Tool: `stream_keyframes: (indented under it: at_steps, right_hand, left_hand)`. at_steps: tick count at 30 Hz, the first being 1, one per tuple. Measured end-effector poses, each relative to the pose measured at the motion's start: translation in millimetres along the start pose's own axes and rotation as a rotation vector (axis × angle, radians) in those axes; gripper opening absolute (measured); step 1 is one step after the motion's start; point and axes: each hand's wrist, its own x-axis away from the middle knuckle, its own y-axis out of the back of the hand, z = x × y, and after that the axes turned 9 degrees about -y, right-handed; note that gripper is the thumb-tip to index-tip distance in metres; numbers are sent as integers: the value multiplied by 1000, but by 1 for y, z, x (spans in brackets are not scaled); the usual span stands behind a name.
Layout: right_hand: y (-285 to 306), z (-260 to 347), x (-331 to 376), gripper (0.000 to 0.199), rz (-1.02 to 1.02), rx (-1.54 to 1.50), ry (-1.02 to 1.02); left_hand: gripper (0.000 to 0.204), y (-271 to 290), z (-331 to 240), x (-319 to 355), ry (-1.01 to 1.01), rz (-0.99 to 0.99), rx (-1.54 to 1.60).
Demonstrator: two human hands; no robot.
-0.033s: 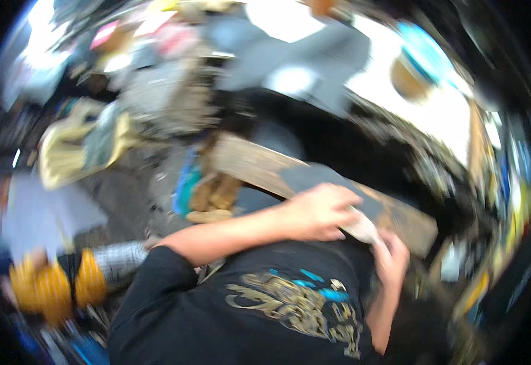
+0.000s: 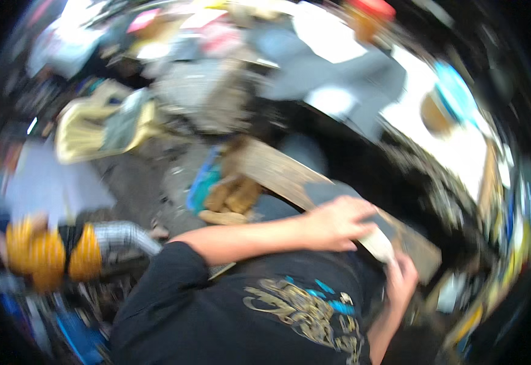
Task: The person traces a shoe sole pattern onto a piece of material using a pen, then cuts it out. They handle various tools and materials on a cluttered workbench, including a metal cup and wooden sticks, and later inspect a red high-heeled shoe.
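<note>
Pale piece: it is right of the centre of the frame, a flat, light-coloured thing [image 2: 377, 244] between the two hands; blur makes its material and exact outline hard to know.
Left hand: the left hand [image 2: 338, 224] has bent fingers gripping the upper end of the piece; the part under them is hidden.
Right hand: the right hand [image 2: 402, 274] pinches the lower end between thumb and fingers; some fingertips cannot be made out.
Wooden board: the board [image 2: 277, 173] runs slantwise behind the hands; I cannot tell if the piece touches it. The left hand partly covers the grey sheet [image 2: 321, 191] upon it.
Blue-edged container: left of centre, with brown pieces [image 2: 235, 196] inside; the forearm is just below.
Left edge: a person in orange [image 2: 37, 246], smeared by blur.
Upper right: a red-lidded jar [image 2: 362, 24], cut by the frame.
</note>
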Motion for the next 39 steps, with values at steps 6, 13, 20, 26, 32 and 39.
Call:
stream_keyframes:
  at_steps: [6,13,20,26,32,39]
  right_hand:
    - [52,11,-65,25,-168,226,-107]
    - [30,22,-87,16,3,168,174]
    - [41,10,-42,8,131,-69,106]
    - [54,17,-17,15,-52,-140,20]
    - [44,25,-21,15,-24,-170,32]
    - [31,43,-27,14,-1,-102,111]
  left_hand:
    - [41,-13,16,9,176,118,-205]
    - [30,-7,12,6,178,-22,-250]
    - [37,55,-21,10,443,332,113]
    - [33,180,-25,-9,493,-263,119]
    - [33,265,29,-42,489,-537,172]
    - [81,241,100,-65,525,-66,-485]
